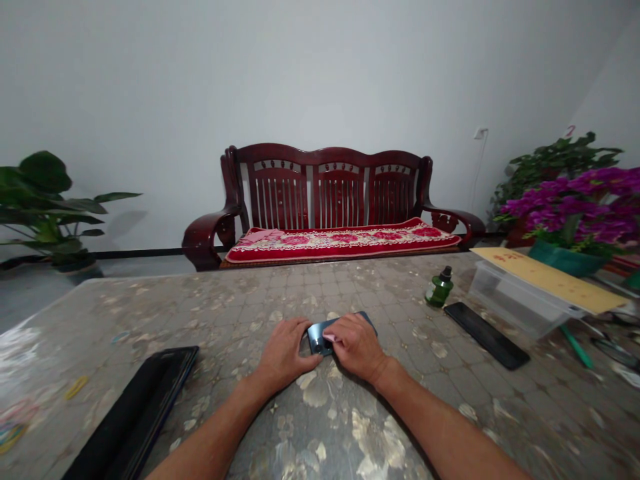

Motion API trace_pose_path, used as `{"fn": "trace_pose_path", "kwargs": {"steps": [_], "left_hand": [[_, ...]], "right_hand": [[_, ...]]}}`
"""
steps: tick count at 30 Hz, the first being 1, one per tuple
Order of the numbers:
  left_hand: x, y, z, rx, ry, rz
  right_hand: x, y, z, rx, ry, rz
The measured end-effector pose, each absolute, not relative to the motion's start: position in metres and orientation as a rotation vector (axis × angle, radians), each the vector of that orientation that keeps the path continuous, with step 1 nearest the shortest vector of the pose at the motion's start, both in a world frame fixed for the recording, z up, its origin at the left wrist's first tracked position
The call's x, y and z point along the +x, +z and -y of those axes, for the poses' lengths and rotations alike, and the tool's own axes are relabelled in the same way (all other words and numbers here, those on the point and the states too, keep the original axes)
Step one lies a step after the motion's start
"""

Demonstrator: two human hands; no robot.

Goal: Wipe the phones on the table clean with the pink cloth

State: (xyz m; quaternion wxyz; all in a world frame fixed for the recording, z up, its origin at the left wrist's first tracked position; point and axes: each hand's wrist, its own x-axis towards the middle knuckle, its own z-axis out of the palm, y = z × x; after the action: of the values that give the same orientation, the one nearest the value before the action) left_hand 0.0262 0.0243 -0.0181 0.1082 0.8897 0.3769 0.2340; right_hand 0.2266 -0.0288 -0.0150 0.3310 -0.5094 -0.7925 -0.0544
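Observation:
A blue smartphone lies on the patterned tablecloth in front of me, its back with the round camera lenses facing up. My left hand grips its left end, thumb along the near edge and fingers at the far edge. Bent over the phone's back, my right hand pinches a small pale pink piece of cloth against the surface beside the lenses. Much of the phone's right part is hidden under that hand.
To the right stand a green bottle, a black remote-like slab and a clear plastic box under a yellow board. A black case lies at left, near a yellow band. Beyond the table is a wooden bench.

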Motion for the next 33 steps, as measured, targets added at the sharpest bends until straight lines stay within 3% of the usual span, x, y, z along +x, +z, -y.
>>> {"fn": "trace_pose_path", "kwargs": {"steps": [19,27,33], "left_hand": [[0.026,-0.020,-0.025,2.633,0.703,-1.089],[0.026,-0.020,-0.025,2.606,0.708,-1.088],[0.028,-0.016,-0.023,2.592,0.757,-1.082]], "right_hand": [[0.222,-0.013,0.028,-1.284,-0.111,2.129],[0.223,-0.009,0.025,-1.497,-0.160,2.049],[0.211,-0.012,0.025,-1.313,-0.084,2.174]]}}
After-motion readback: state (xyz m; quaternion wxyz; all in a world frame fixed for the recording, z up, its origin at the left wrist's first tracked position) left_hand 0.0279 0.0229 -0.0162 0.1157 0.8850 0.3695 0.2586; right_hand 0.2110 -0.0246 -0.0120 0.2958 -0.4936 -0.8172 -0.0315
